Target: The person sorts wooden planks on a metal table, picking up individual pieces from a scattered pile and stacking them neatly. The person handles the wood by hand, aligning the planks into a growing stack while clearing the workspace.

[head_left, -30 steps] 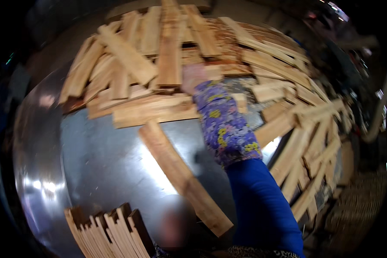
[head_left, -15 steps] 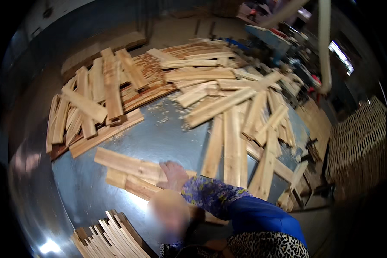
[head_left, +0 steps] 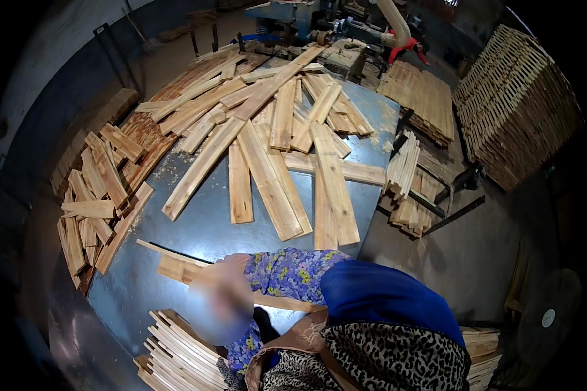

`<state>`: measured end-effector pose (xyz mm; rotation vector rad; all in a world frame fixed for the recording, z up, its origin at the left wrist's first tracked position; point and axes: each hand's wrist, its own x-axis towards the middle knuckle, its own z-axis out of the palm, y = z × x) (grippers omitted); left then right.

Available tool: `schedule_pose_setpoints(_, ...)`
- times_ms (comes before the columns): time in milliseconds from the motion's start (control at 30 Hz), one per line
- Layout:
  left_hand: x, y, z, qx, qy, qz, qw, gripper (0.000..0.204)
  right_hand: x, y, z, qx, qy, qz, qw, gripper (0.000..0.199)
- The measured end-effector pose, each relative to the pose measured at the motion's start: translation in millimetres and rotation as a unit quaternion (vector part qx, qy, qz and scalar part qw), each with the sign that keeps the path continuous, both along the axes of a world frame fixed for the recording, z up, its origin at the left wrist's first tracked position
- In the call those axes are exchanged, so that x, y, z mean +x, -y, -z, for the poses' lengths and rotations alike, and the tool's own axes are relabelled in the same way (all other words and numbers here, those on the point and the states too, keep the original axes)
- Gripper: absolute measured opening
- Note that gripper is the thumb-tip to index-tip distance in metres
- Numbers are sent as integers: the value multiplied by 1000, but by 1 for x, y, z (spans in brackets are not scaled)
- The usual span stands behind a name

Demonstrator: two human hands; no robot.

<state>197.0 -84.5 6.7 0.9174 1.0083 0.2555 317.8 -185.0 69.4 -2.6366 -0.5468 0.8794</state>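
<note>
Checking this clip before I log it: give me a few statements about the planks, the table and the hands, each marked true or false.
1. Loose wooden planks lie scattered on a grey metal table. True.
2. A hand rests on a plank at the near edge of the table. True.
3. The table is bare wood and holds only one plank. False: it is grey metal and holds many planks.
4. A neat stack of thin strips stands at the lower left. True.
5. The sleeve by that hand is plain white. False: it has a flower print in purple and blue.
6. Both hands show plainly. False: only one hand shows, partly blurred.
</note>
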Motion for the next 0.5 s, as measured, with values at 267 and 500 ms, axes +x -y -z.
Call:
schedule_pose_setpoints(267,8,0,-31,97,-16,6,995,54,-79,119,-14,66,65,-51,994,53)
schedule_pose_setpoints(500,6,69,-42,262,-24,125,957,105,-130,171,-38,117,7,-67,991,73)
